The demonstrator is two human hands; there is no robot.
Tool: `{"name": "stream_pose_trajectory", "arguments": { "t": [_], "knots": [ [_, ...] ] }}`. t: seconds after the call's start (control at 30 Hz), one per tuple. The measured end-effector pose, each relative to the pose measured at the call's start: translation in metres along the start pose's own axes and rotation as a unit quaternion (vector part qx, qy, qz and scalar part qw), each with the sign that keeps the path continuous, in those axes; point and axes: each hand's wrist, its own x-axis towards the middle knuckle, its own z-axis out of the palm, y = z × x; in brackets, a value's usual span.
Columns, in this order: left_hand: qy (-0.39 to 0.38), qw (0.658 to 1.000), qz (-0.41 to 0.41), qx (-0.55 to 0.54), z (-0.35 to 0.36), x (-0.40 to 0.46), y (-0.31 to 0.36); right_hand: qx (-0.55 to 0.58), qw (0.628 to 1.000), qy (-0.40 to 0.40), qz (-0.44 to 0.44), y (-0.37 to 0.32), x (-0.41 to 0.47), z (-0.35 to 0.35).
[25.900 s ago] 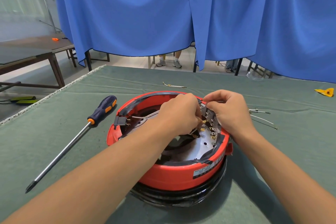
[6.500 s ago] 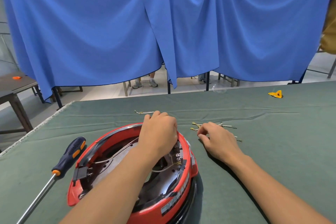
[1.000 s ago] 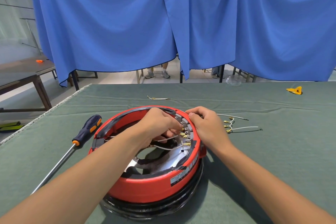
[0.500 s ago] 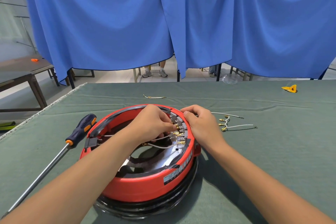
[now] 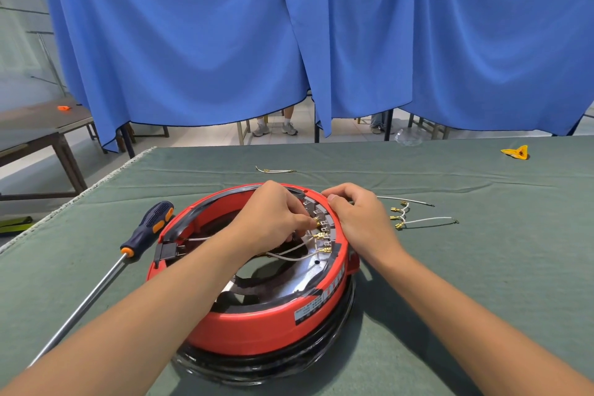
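Wiring job at frame centre: red housing (image 5: 257, 328) on green table (image 5: 482, 267). Left hand (image 5: 273, 219) fingertips pinched tight on brass terminal (image 5: 317, 222) inside right rim; right hand (image 5: 356, 222) curled, gripping rim's outer edge. Screwdriver (image 5: 146, 231) at left.

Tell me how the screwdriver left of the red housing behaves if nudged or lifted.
The screwdriver looks stiff: its long metal shaft lies straight. Its roundish handle may let it roll on the green cloth if pushed sideways. Lifted by the handle, it probably tips shaft-down.
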Motion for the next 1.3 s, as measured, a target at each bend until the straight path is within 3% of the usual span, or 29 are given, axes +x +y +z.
{"name": "stream_pose_trajectory", "arguments": {
  "t": [0.63, 0.93, 1.13, 1.3],
  "knots": [
    [0.058, 0.996, 0.018, 0.072, 0.006, -0.002, 0.006, -0.014, 1.000, 0.011, -0.010, -0.001, 0.000, 0.000],
    [0.051, 0.996, 0.005, 0.077, 0.006, -0.002, 0.006, -0.068, 0.997, 0.016, -0.042, -0.003, -0.003, -0.005],
    [0.043, 0.996, 0.010, 0.075, 0.006, -0.001, 0.003, -0.241, 0.965, 0.067, -0.072, -0.008, -0.005, -0.007],
    [0.062, 0.993, 0.016, 0.101, 0.008, -0.004, 0.006, -0.181, 0.980, 0.067, -0.045, -0.008, -0.005, -0.011]
  ]
}}
